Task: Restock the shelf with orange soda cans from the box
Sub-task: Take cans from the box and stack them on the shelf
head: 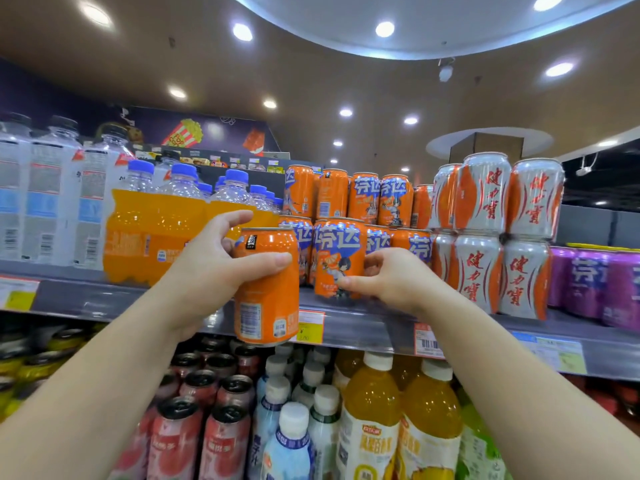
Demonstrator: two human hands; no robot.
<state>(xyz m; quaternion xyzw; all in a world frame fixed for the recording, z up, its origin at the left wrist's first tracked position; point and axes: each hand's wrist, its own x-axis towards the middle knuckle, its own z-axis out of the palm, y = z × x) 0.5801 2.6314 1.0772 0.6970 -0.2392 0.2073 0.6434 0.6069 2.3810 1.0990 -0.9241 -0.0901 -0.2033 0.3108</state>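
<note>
1. The left hand is clamped around an orange soda can, upright, held in the air just in front of the shelf edge
2. The right hand pinches the front orange can on the shelf, thumb low on its front, fingers curled behind its right side
3. More orange cans are stacked behind, between a pack of orange soda bottles and silver cans

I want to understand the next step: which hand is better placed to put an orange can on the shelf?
The left hand: it already holds an orange soda can at the shelf edge. The right hand only touches a shelved can.
</note>
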